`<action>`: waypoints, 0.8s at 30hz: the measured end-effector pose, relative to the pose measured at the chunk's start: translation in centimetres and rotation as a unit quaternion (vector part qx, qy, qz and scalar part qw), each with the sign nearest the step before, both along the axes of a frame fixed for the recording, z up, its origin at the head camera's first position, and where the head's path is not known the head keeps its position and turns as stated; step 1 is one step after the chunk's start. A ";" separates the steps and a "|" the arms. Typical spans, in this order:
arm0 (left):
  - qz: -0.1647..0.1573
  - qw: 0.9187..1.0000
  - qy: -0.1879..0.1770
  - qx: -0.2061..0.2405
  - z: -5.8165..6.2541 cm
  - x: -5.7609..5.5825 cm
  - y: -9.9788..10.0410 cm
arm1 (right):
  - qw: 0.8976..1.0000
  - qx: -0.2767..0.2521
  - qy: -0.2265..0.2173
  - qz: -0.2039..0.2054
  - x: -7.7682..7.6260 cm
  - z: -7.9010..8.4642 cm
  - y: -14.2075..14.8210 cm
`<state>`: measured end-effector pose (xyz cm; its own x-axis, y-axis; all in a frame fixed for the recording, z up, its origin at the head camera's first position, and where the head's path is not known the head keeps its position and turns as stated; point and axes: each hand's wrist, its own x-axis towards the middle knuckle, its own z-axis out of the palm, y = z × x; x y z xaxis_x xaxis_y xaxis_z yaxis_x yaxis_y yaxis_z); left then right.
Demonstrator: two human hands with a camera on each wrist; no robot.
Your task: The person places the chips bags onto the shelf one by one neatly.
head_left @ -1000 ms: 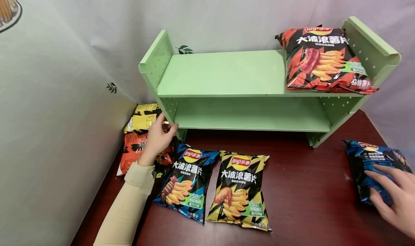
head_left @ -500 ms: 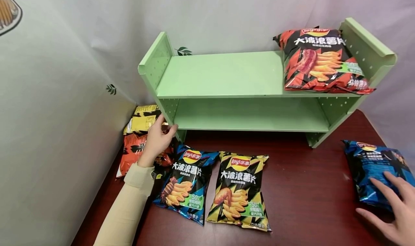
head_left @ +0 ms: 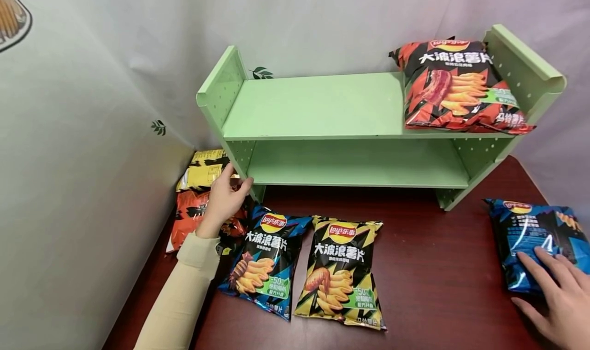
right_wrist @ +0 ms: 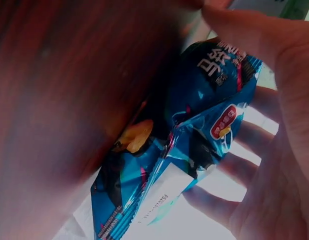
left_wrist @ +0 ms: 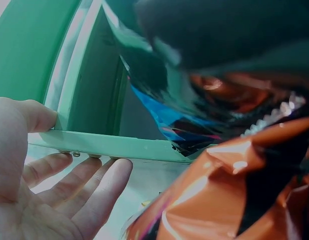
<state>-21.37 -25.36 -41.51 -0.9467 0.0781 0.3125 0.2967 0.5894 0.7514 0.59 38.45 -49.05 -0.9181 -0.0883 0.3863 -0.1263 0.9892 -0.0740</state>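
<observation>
Left hand [head_left: 226,199] grips the rack [head_left: 313,104] at its left upright: thumb on one side of the green edge, fingers on the other, pinching it. Right hand [head_left: 562,299] spread, fingers more or less straight, their tips touching the right blue bag [head_left: 527,232]; thumb stands apart, near the table [head_left: 433,268]. Right blue bag lies on the table, right of the rack, part of it covered by the hand; right wrist view shows fingers along its far side.

Rack has two levels. Red bag [head_left: 461,83] leans back on the upper one, at the right end, by the right upright. In front of the rack, on the table, left blue bag [head_left: 267,258] and front yellow bag [head_left: 341,273] lie side by side, fronts up, tops toward the rack. Left of the rack: back yellow bag [head_left: 203,176], with orange bag [head_left: 189,204] nearer the camera, partly hidden by the left hand. Pale sleeve [head_left: 184,288] on the left arm. Whitish cloth [head_left: 322,27] behind, leaf print [head_left: 159,127] at left.
</observation>
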 end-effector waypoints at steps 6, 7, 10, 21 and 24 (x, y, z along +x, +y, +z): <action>-0.004 1.000 0.000 0.004 -0.1 -0.1 -0.1 | 0.999 0.016 -0.025 -0.018 -0.2 0.3 -0.3; -0.005 1.000 0.000 0.004 -0.1 -0.1 -0.1 | 0.999 0.018 -0.034 -0.023 -0.2 0.4 -0.4; -0.003 1.000 0.001 0.002 -0.1 0.0 -0.1 | 0.998 0.030 -0.046 -0.030 -0.6 0.6 -0.4; 0.001 1.000 -0.008 0.003 -0.1 0.0 0.0 | 0.999 0.041 0.006 -0.014 -1.6 1.0 -0.2; -0.001 1.000 -0.008 0.003 0.1 0.0 0.1 | 0.999 0.033 0.020 -0.001 -1.7 0.9 -0.1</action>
